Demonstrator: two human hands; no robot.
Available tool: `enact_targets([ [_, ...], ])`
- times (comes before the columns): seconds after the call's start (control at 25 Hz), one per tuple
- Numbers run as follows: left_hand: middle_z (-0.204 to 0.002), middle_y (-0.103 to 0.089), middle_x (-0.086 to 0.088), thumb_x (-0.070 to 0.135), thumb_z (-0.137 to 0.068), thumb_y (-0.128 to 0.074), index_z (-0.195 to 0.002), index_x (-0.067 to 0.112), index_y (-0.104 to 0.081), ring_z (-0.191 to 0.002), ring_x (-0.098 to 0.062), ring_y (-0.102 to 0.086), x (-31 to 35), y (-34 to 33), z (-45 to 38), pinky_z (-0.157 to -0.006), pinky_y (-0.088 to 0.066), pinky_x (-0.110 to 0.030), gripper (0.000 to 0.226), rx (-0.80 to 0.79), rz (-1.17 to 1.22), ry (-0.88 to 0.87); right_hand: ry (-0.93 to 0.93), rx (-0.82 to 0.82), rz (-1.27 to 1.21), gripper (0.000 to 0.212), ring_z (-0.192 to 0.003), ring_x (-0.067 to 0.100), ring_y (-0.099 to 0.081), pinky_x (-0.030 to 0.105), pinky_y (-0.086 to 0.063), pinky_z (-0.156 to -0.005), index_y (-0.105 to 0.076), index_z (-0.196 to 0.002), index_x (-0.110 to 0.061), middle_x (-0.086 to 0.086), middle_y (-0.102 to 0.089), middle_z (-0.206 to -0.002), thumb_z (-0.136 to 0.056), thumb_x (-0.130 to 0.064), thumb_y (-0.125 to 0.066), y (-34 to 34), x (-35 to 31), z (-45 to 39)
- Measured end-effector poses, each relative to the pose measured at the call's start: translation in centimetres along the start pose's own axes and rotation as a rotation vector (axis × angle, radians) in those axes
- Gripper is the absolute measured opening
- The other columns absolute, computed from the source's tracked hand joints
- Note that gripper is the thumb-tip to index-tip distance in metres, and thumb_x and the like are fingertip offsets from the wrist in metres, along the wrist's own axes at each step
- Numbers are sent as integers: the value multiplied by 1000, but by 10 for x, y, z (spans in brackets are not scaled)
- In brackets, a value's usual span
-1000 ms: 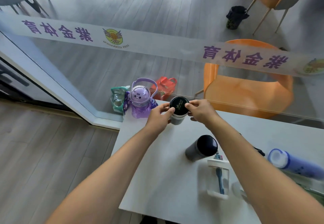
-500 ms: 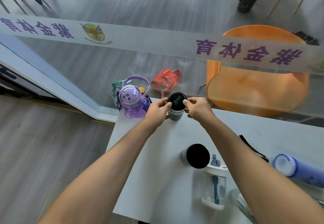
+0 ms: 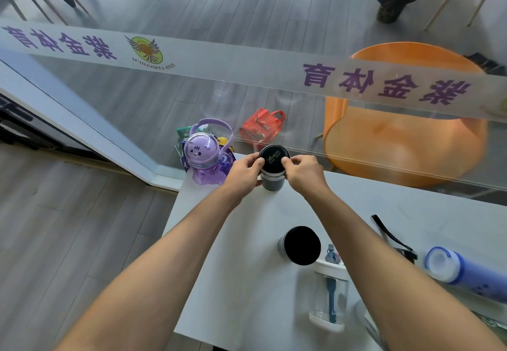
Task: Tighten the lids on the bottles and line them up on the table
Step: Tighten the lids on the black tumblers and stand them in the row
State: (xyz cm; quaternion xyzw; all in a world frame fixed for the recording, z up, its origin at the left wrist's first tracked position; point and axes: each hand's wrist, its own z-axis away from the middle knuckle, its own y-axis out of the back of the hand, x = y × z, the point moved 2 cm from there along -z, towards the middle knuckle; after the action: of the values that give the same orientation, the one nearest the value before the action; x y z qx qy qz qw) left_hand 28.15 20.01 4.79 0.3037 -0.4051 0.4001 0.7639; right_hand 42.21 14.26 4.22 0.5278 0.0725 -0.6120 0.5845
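A dark flask with a black printed lid [image 3: 273, 155] stands upright near the far edge of the white table [image 3: 233, 268]. My left hand [image 3: 244, 172] grips its left side and my right hand [image 3: 303, 173] its right side, thumbs resting on the lid rim. Just left of it, at the table's far left corner, stands a purple bottle [image 3: 204, 158] with a cat-face lid and a loop handle. Nearer to me a second black-lidded flask [image 3: 300, 245] stands upright. A clear bottle [image 3: 330, 298] and a blue bottle [image 3: 461, 271] lie on their sides at the right.
A glass wall with a printed band [image 3: 247, 67] runs along the table's far edge. Behind it are an orange chair [image 3: 406, 136] and a red bag [image 3: 262, 128] on the floor. A black strap [image 3: 389, 232] lies on the table at the right.
The dark flask and both hands have stayed by the purple bottle at the far edge; my fingers have shifted slightly on the lid. The view has tilted down a little.
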Motion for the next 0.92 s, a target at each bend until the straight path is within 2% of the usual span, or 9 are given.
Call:
enact_targets([
  [0.12, -117, -60, -5, 19, -104, -43, -135, 12, -54, -109, -21, -56, 2, -2, 0, -84, -55, -33, 34, 4, -29, 17, -6, -8, 10, 32, -97, 32, -68, 44, -56, -88, -72, -90, -14, 13, -76, -96, -95, -42, -57, 3, -1, 3],
  [0.28, -124, -55, -2, 27, -102, -46, -145, 14, -43, -111, -22, -54, -3, -3, 6, -97, -53, -45, 45, 82, -42, 32, -53, -58, -16, 49, -99, 33, -68, 49, -56, -92, -71, -98, -11, 11, -75, -99, -90, -55, -53, 13, -2, 10],
  [0.4, -127, -61, -1, 41, -94, -50, -137, 22, -52, -115, -22, -58, -17, -2, 26, -101, -50, -51, 47, 149, -134, -19, -59, -59, -91, 51, -98, 35, -68, 54, -55, -95, -70, -101, -4, 10, -73, -94, -91, -51, -53, 35, 13, 33],
  [0.52, -114, -62, -1, 30, -99, -48, -130, 17, -58, -107, -19, -58, -30, -12, 70, -101, -51, -47, 35, 68, -136, -55, -75, -18, -182, 51, -84, 27, -64, 46, -54, -85, -68, -102, 4, 9, -71, -87, -93, -44, -54, 48, 43, 71],
  [0.64, -112, -60, -3, 24, -102, -46, -130, 12, -58, -102, -20, -58, -46, -21, 117, -92, -54, -43, 34, -46, -84, -45, -98, 10, -230, 66, -76, 23, -58, 52, -54, -87, -64, -100, 10, 7, -62, -78, -83, -53, -53, 44, 68, 116],
  [0.72, -117, -61, -1, 26, -102, -47, -130, 15, -59, -109, -21, -58, -53, -26, 138, -91, -54, -41, 33, -108, -45, -21, -113, 36, -241, 77, -78, 24, -58, 55, -53, -91, -63, -102, 8, 7, -60, -81, -78, -64, -49, 40, 81, 139],
  [0.76, -117, -62, 1, 28, -101, -48, -127, 17, -61, -109, -21, -58, -56, -28, 144, -92, -54, -41, 31, -139, -28, -11, -120, 34, -264, 77, -81, 24, -58, 54, -53, -89, -63, -105, 6, 7, -61, -85, -82, -66, -48, 38, 84, 151],
  [0.84, -112, -66, 2, 33, -99, -53, -118, 23, -63, -105, -19, -60, -60, -33, 151, -95, -53, -42, 24, -184, -10, -6, -133, 6, -322, 67, -87, 24, -60, 44, -52, -84, -63, -110, 0, 6, -63, -94, -93, -62, -45, 31, 88, 170],
  [0.92, -112, -68, 0, 42, -91, -60, -114, 28, -62, -105, -19, -64, -66, -38, 153, -100, -53, -46, 28, -179, -34, -26, -116, -36, -346, 56, -99, 21, -64, 43, -52, -91, -65, -113, -13, 0, -68, -105, -93, -62, -46, 23, 91, 179],
])
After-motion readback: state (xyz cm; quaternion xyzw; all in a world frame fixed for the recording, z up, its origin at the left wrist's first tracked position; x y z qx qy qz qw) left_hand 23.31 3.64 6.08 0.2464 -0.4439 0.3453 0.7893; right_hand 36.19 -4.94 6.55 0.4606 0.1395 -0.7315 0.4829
